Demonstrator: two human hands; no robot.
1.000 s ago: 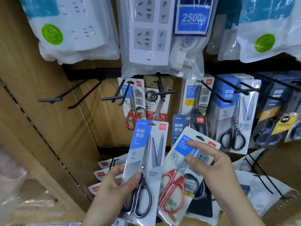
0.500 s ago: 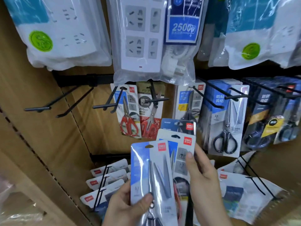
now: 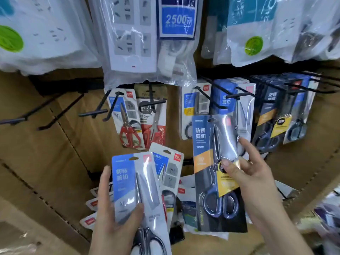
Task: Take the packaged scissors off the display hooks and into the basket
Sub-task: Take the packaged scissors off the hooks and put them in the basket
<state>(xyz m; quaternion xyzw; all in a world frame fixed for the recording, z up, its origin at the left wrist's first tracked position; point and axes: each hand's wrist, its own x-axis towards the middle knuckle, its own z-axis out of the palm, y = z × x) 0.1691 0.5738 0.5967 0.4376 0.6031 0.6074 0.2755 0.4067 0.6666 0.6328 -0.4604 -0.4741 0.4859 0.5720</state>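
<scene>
Nearest the camera, the left hand (image 3: 114, 223) is gripping two packaged scissors fanned together. Its thumb (image 3: 135, 211) is pressing across the face of the front pack (image 3: 132, 183), a blue-and-white card with black-handled scissors. One finger (image 3: 104, 183) is lying straight up along that pack's left edge, and the other fingers are hiding behind the card. The second pack (image 3: 170, 168), white with a red logo tag, is peeking out behind and to the right of the first. It is being held in the same grip, and its lower half is covered.

Just beside this and a little farther out, the right hand (image 3: 253, 179) is pinching a dark pack (image 3: 207, 181) of grey-handled scissors. The thumb (image 3: 227, 167) is lying on the clear front by the yellow label, and a finger (image 3: 247, 146) is reaching round the right edge toward the back. The hand is holding this pack upright, off the hooks, where it is overlapping the hanging rows behind it.

Farther back, black display hooks (image 3: 233, 95) are sticking out from a cardboard wall (image 3: 55, 153) and carrying more packs. Red-handled scissors (image 3: 128, 126) are hanging in the middle, with blue packs (image 3: 226, 102) and dark packs (image 3: 272, 115) to the right. Above them all, bagged power strips (image 3: 136, 37) are hanging.
</scene>
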